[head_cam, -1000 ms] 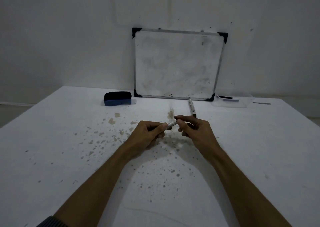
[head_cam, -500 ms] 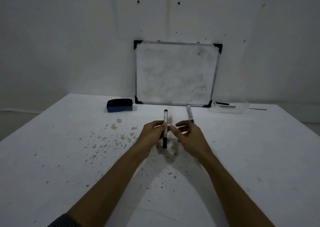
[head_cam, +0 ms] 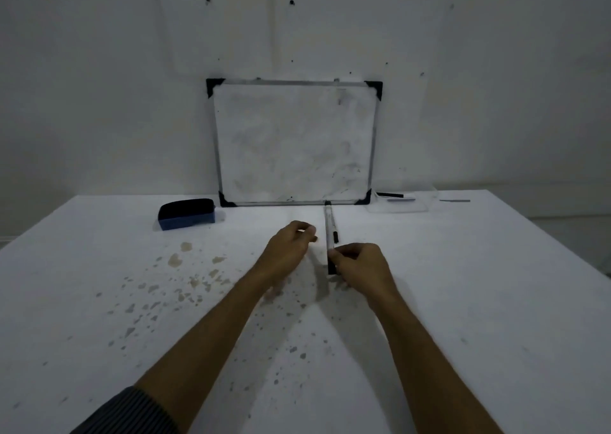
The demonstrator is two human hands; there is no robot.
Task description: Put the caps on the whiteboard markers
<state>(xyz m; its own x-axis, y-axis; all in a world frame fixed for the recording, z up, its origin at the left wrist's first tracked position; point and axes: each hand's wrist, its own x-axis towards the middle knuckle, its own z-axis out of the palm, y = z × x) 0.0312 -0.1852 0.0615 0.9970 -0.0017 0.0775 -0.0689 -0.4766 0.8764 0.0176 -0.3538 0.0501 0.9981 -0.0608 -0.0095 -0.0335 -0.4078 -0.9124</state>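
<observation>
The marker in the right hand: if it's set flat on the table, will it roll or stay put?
The marker looks like a slim round barrel, so it could well roll on the flat table. It appears rigid and probably light, since the right hand pinches it near one end.

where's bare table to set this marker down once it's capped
Widest bare patch: the table right of the right hand, short of the clear tray. Also free: between the eraser and the left hand. Crowded: the strip from the held marker to the whiteboard, where another marker lies.
</observation>
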